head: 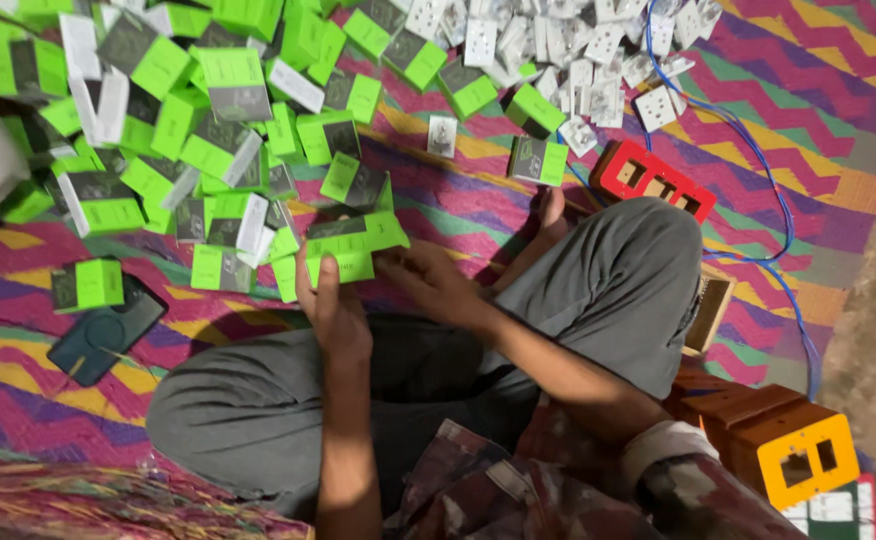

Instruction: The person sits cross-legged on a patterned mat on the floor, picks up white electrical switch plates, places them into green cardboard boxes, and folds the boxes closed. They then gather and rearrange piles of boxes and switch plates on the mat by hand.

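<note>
Both hands, left hand (pixel 330 300) and right hand (pixel 428 282), hold a green box (pixel 353 245).

A dark phone (pixel 105 338) lies on the zigzag-striped mat (pixel 838 90) at near left. Far off sits a heap of white sockets (pixel 578 50). A red frame (pixel 653 180) lies right of centre, a blue cable (pixel 758 160) trailing beside it. An orange frame (pixel 808 462) stands near right.

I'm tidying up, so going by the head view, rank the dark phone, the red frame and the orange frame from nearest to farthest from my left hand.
From the left hand:
1. Dark phone, on the mat to its left.
2. Red frame, up right past the knee.
3. Orange frame, far lower right.
</note>
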Available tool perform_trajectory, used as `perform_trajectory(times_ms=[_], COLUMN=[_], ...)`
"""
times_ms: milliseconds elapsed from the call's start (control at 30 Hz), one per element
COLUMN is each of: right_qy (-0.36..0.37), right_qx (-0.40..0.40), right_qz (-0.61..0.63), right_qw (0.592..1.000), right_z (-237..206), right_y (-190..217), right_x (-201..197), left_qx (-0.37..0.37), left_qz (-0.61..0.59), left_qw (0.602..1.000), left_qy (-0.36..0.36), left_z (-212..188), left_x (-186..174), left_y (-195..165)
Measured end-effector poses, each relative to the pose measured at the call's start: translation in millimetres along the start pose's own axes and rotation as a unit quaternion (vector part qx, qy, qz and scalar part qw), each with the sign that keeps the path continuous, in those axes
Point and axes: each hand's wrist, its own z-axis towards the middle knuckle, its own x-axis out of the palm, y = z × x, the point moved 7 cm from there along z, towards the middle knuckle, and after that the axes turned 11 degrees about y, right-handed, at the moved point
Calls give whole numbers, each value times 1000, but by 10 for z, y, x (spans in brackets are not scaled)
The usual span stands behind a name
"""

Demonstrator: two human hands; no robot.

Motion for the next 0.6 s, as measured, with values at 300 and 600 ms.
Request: perform_trajectory(times_ms=[300,600], right_qy=[-77,-15], right_qx=[54,-177], right_qz=[-333,-348], right_qw=[938,921], right_z=[-96,-122], right_y=[-266,-96], right_x=[-232,-96], left_qx=[44,234], left_qz=[187,544], left_qw=[981,791], left_qy=[24,150], left_z=[28,-102], left_x=[228,1075], left_y=[-170,-683])
